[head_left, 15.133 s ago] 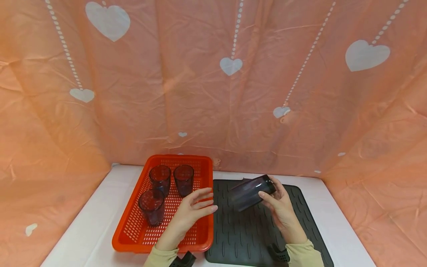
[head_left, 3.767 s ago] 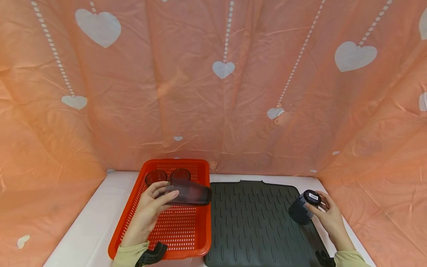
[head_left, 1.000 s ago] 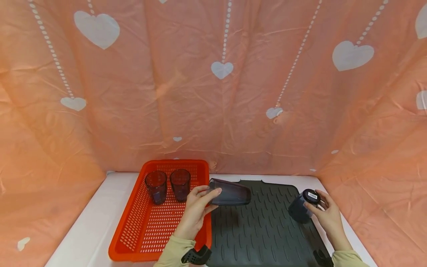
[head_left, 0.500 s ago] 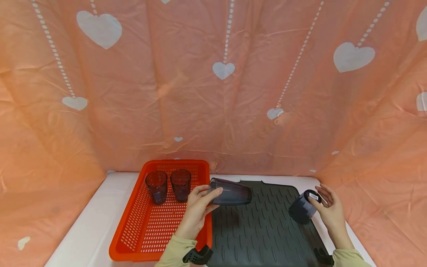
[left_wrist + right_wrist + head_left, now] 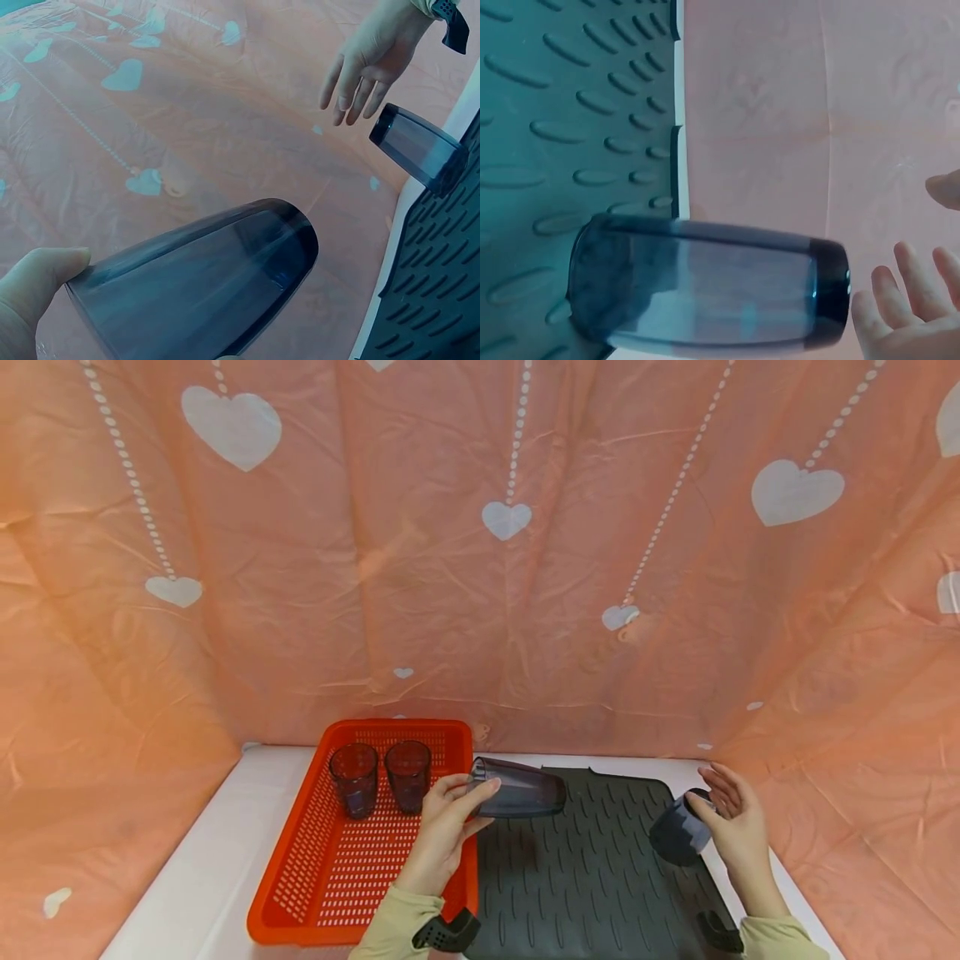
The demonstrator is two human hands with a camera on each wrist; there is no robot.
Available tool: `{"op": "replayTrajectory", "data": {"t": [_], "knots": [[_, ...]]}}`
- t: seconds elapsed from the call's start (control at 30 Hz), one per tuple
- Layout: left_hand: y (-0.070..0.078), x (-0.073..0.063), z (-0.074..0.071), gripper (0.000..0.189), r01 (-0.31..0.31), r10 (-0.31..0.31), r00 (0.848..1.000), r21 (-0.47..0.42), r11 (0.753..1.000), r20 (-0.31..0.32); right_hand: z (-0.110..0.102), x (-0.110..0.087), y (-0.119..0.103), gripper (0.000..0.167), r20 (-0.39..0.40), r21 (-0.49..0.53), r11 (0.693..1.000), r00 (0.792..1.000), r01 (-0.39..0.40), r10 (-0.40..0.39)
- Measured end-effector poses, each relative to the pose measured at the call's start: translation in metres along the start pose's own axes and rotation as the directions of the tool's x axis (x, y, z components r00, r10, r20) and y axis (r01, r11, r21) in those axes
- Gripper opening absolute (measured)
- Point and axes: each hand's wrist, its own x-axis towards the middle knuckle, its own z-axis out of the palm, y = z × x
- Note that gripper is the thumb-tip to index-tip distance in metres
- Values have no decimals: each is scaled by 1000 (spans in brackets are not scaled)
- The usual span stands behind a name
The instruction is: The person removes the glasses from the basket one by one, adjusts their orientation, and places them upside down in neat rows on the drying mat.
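Observation:
My left hand (image 5: 442, 835) pinches a dark, see-through drinking glass (image 5: 521, 789) near its rim. The glass lies sideways in the air over the left of the black ridged mat (image 5: 592, 893), base pointing right; the left wrist view has the thumb (image 5: 45, 274) on it. A second glass (image 5: 678, 833) stands upside down at the mat's right edge. My right hand (image 5: 738, 835) is just above and right of its base, fingers spread; a gap between them shows in the left wrist view. Two more glasses (image 5: 354, 781) stand mouth up in the orange basket (image 5: 288, 860).
Basket and mat sit side by side on a white table (image 5: 202, 860). A pink-orange sheet (image 5: 450, 610) with white hearts rises behind the table and along both sides. Each wrist wears a black strap (image 5: 447, 933).
One glass has left the basket in my left hand, moving right over the mat, then staying there. My right hand has let go of the upside-down glass and lifted slightly off it.

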Motion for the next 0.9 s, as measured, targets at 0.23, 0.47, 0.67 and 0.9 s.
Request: {"op": "replayTrajectory", "data": {"t": [0.23,0.47,0.67,0.9], "knots": [[2,0,3,60,-14,15,1000,-29,999,11,10,-2,-7,55,99,52,996,992,67,-72],[-1,3,7,62,-6,6,1000,-49,999,9,22,-6,-11,52,216,20,998,974,66,-69],[-4,5,13,60,-8,9,1000,-51,999,4,38,-12,-6,50,286,48,999,958,11,-24],[-3,4,18,60,-12,14,999,-53,999,41,56,-20,-5,46,354,179,983,935,-51,-16]]}}
